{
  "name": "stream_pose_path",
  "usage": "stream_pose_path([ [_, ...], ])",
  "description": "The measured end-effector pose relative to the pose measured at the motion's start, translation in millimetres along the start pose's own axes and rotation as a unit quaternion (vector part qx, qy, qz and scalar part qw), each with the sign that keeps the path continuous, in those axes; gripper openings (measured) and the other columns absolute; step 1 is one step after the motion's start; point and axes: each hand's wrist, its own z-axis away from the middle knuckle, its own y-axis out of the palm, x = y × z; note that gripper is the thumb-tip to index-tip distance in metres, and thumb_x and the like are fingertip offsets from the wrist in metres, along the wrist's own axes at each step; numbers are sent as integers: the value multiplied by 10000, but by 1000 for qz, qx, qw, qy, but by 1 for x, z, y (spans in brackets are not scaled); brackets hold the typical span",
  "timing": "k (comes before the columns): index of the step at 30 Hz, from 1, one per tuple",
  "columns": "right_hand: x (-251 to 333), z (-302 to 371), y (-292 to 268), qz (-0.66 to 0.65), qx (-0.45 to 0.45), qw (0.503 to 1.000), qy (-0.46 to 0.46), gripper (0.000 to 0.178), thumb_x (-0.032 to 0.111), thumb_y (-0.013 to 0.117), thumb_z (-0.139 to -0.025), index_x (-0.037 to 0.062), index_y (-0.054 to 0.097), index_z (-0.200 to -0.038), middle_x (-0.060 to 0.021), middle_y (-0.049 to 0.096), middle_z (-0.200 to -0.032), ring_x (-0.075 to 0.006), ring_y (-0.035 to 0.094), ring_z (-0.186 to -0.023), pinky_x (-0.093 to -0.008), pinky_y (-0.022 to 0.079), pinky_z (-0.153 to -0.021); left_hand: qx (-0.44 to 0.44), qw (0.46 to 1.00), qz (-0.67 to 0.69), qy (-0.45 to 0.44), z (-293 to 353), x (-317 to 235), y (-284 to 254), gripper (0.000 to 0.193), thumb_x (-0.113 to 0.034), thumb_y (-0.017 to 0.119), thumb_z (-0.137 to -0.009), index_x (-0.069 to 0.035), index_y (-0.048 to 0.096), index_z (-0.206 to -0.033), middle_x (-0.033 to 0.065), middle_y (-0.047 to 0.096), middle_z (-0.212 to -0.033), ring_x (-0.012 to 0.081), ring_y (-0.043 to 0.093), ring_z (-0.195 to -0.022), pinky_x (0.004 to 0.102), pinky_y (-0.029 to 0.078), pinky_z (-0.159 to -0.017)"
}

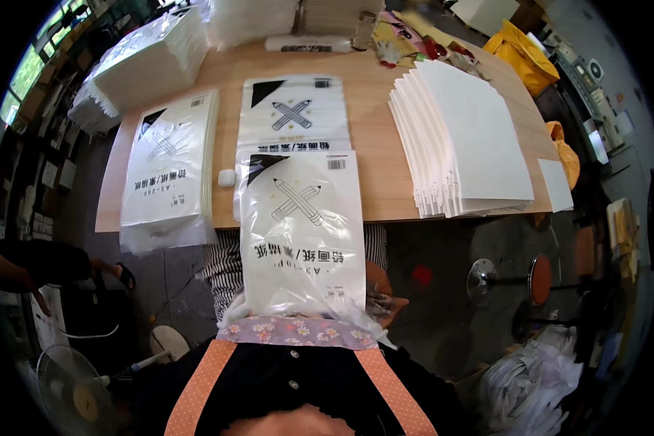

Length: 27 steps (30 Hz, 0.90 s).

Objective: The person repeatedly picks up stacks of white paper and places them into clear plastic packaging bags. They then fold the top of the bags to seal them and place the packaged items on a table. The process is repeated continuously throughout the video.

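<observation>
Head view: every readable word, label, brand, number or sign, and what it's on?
Locations only, print not copied out:
Front packet: bold black Chinese characters, a smaller letter-and-number line; barcode digits too small.
Rear packet: similar characters; part covered by the front packet.
Left packet stack: similar characters; smallest print unreadable.
Long wrapped pack: dark print, too small.
</observation>
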Motion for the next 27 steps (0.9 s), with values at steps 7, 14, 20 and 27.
stream_pose_path([
  [7, -60, -21, -39, -78, -101, 964, 232, 425, 179, 487, -878, 67, 428, -1284, -176, 636, -990, -329, 626, -837, -390, 476, -753, -145, 989, 36, -3, -22, -96, 16, 188, 57, 350, -735, -37, 498, -804, 47, 516, -708, 143, 578, -598, 258, 472, -521],
  [14, -118, -41, 0, -491, -255, 725, 409, 284, 190, 566, -878, 27, 552, -1110, -52, 604, -918, -126, 563, -828, -259, 470, -718, -81, 958, -36, 273, -69, -115, 16, 115, 75, 398, -677, -26, 449, -697, 35, 437, -665, 128, 439, -634, 259, 387, -585],
  [20, -68, -106, 53, -696, -168, 643, 273, 349, 167, 539, -890, 17, 491, -1201, -45, 590, -1021, -126, 553, -873, -263, 461, -759, -94, 861, -86, 493, -57, -217, 1, 77, 59, 451, -664, -18, 450, -662, 86, 452, -648, 200, 450, -565, 298, 369, -509],
  [27, -14, -308, 47, -586, -8, 809, 44, 247, 149, 536, -891, -6, 498, -1079, -111, 569, -1046, -212, 588, -914, -346, 526, -761, -376, 773, 276, 431, -57, -197, -124, 63, -64, 454, -825, -38, 503, -796, 38, 526, -829, 157, 510, -808, 284, 445, -773],
])
